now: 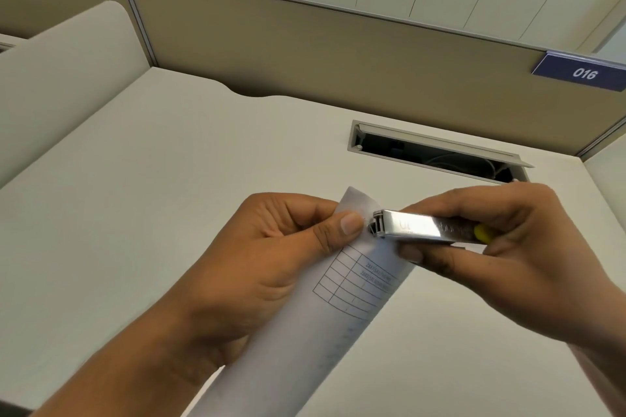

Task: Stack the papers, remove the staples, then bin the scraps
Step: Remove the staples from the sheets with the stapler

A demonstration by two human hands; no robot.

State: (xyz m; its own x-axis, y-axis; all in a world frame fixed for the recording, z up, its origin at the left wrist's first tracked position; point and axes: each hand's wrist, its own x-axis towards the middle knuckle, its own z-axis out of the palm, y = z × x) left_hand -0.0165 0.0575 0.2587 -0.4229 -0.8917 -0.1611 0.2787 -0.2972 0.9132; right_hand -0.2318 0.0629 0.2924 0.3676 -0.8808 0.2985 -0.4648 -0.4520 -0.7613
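A white sheaf of papers with a printed table is held up over the desk, folded or curled lengthwise. My left hand pinches its top corner between thumb and fingers. My right hand grips a silver metal stapler with a yellow part at its rear. The stapler's front end touches the paper's top corner right beside my left thumb. The staple itself is too small to make out.
The white desk lies below the hands. An open cable slot with wires inside sits in the desk behind the hands. Beige partitions with labels 015 and 016 bound the back and left. No bin is in view.
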